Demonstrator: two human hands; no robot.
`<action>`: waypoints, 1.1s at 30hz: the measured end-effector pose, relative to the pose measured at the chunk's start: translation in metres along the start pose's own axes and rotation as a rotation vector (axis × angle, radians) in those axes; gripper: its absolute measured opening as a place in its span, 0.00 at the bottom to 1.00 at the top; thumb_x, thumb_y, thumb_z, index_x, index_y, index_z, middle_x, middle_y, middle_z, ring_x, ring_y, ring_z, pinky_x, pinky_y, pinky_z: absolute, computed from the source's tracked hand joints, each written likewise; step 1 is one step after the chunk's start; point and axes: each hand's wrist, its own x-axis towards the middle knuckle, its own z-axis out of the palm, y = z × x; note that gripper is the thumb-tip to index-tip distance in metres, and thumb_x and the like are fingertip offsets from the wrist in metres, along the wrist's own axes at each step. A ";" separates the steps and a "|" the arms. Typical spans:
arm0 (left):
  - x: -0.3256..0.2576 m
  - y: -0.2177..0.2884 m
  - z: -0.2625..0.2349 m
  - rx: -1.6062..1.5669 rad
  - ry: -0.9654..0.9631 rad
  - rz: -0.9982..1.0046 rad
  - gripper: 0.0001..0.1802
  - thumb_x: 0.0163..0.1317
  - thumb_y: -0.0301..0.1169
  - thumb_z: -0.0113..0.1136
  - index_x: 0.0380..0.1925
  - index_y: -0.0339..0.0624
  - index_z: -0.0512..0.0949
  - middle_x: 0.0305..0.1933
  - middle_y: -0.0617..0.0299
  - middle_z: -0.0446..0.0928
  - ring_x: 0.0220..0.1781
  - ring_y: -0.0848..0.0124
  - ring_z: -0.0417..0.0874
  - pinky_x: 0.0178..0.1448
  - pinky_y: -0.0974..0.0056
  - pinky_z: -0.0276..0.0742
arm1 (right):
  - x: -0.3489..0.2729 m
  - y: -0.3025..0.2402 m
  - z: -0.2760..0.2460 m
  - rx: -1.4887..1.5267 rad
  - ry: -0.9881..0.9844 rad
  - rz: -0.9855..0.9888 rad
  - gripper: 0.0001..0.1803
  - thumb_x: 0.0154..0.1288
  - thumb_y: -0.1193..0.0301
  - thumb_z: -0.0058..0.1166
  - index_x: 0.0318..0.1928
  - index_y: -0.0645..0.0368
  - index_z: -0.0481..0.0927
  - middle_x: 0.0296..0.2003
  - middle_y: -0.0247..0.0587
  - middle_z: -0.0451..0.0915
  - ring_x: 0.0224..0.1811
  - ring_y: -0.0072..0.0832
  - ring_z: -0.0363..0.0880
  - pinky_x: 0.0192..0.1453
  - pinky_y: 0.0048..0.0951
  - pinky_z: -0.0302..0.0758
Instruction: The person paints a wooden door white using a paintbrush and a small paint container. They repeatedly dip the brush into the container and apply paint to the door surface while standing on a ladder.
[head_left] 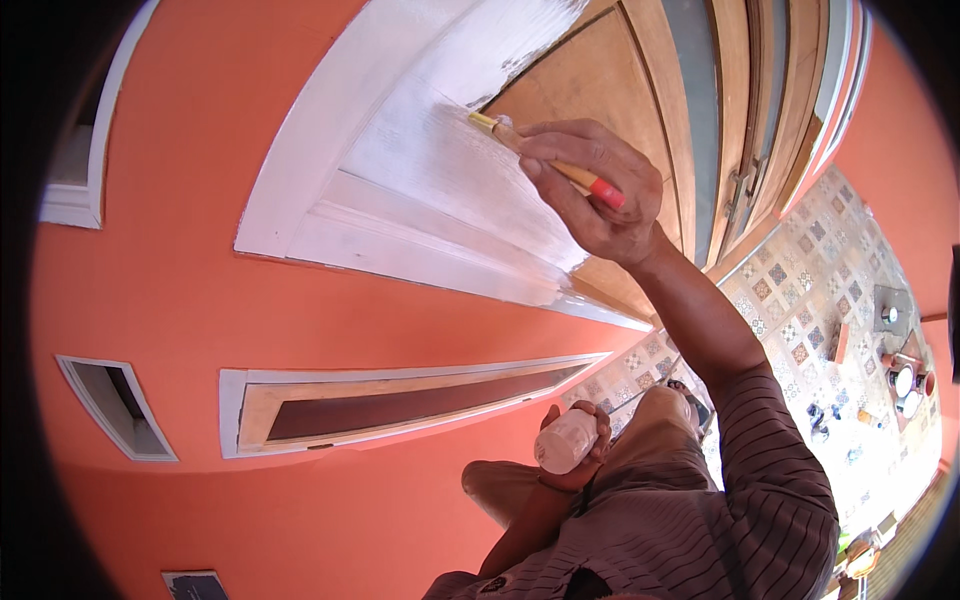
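My right hand (pixel 600 185) is closed around a paintbrush (pixel 585 178) with a wooden handle and a red end. The brush's bristle tip touches the wooden door (pixel 575 75), where white paint meets bare brown wood. Streaky white paint (pixel 420 130) covers the panel left of the brush and the lower rail. In front of my lap, my left hand (pixel 600 425) grips a pale paint cup (pixel 567 443), most of its fingers hidden behind it. The white door frame (pixel 300 170) borders the orange wall.
A narrow wood-framed window (pixel 400 405) is set into the orange wall (pixel 200 300) below the door. More brown door leaves with glass strips (pixel 695 100) stand to the right. On the patterned tile floor (pixel 790 290) lie several pots and cans (pixel 905 380), too small to make out.
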 end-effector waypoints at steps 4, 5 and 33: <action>-0.004 0.003 -0.019 0.006 -0.011 -0.003 0.34 0.80 0.59 0.45 0.57 0.35 0.78 0.48 0.41 0.77 0.38 0.55 0.84 0.37 0.58 0.84 | 0.018 0.037 -0.013 0.326 0.231 0.408 0.09 0.65 0.77 0.71 0.45 0.60 0.88 0.42 0.44 0.88 0.38 0.37 0.89 0.44 0.27 0.86; -0.005 0.005 -0.023 0.008 -0.021 -0.006 0.34 0.80 0.59 0.45 0.57 0.36 0.78 0.48 0.41 0.77 0.38 0.55 0.84 0.38 0.58 0.84 | 0.020 0.048 -0.020 0.265 0.220 0.377 0.09 0.68 0.77 0.69 0.47 0.62 0.88 0.44 0.42 0.89 0.40 0.32 0.89 0.46 0.26 0.87; -0.074 0.029 -0.104 -0.088 -0.181 0.082 0.35 0.81 0.57 0.42 0.59 0.32 0.75 0.49 0.40 0.74 0.39 0.56 0.78 0.35 0.61 0.80 | -0.034 0.002 0.009 0.063 0.040 0.164 0.10 0.73 0.76 0.66 0.52 0.63 0.88 0.48 0.43 0.89 0.49 0.28 0.90 0.53 0.29 0.88</action>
